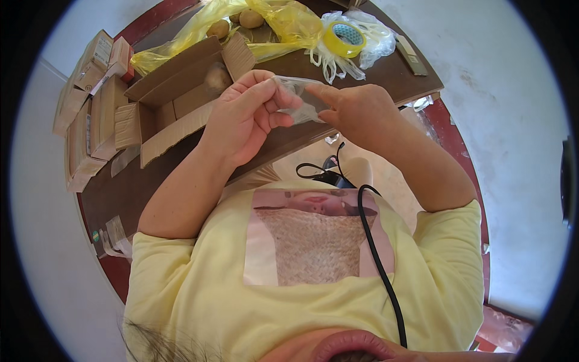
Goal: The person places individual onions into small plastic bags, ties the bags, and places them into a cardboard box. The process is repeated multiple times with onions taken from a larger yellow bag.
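A small clear plastic bag [301, 113] is stretched between my two hands above the table's front edge. My left hand [246, 113] pinches its left side between thumb and fingers, with the other fingers curled beside it. On the opposite side, my right hand [364, 111] has its index finger and thumb on the bag's edge. Just behind my left hand stands an open cardboard box [156, 115], its flaps folded outward. Inside the box, near its right end, lies a potato [218, 80] that seems wrapped in clear plastic.
Behind the box, a yellow plastic bag [289, 27] spreads around several potatoes [251, 19]. A tape roll [346, 40] rests on white plastic bags [377, 34]. Closed cartons [106, 120] are stacked at left. A black cable [377, 253] hangs down my shirt.
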